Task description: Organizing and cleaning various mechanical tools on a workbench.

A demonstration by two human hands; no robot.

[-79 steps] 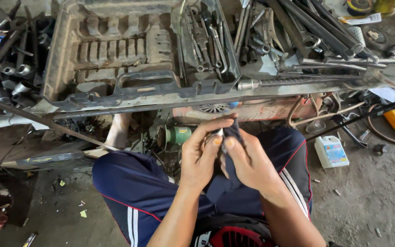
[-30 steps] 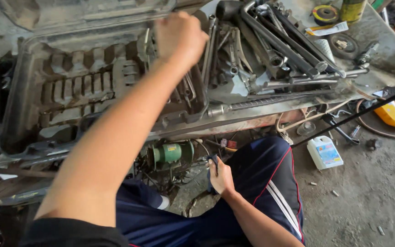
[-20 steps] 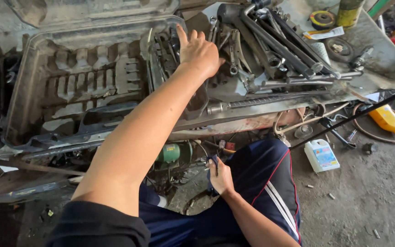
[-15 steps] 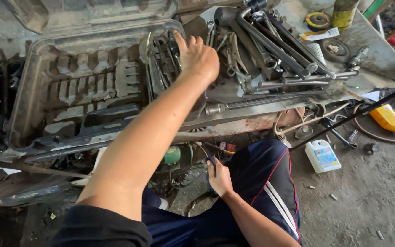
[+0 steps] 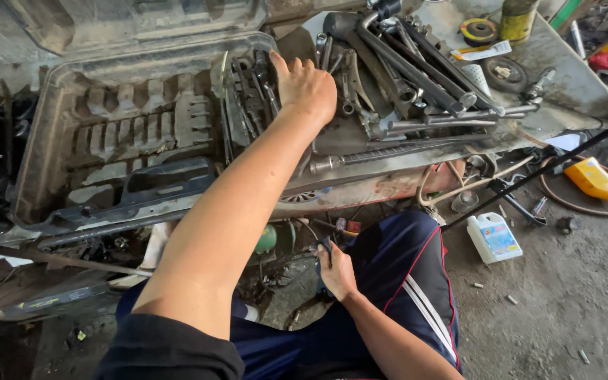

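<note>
Change since half a second ago: left hand [image 5: 307, 84] slid a little lower and leftward over the wrenches; right hand [image 5: 336, 271] unmoved in the lap.
Left hand: stretched out at full reach, palm down, fingers spread loosely over the row of wrenches [image 5: 251, 95]; closed on nothing visible, though fingertips hidden behind the knuckles, so contact only probable.
Right hand: low by the knee, pinched on a small dark part [image 5: 324, 248]; kind too small to tell.
Wrenches: lying side by side in the right compartment of the open grey tool case [image 5: 107, 141], just left of a loose pile of long bars and sockets [image 5: 416, 70].
Handling: steel, stiff, fairly heavy for its slimness, likely oily and slippery; nested against neighbours, so apt to snag.
Where to grip: mid-shank, thumb under and fingers over, lifting one end first.
Surroundings: grimy counter [image 5: 571, 91] with a tin [image 5: 516, 17]; white bottle [image 5: 494, 236] on the floor.
</note>
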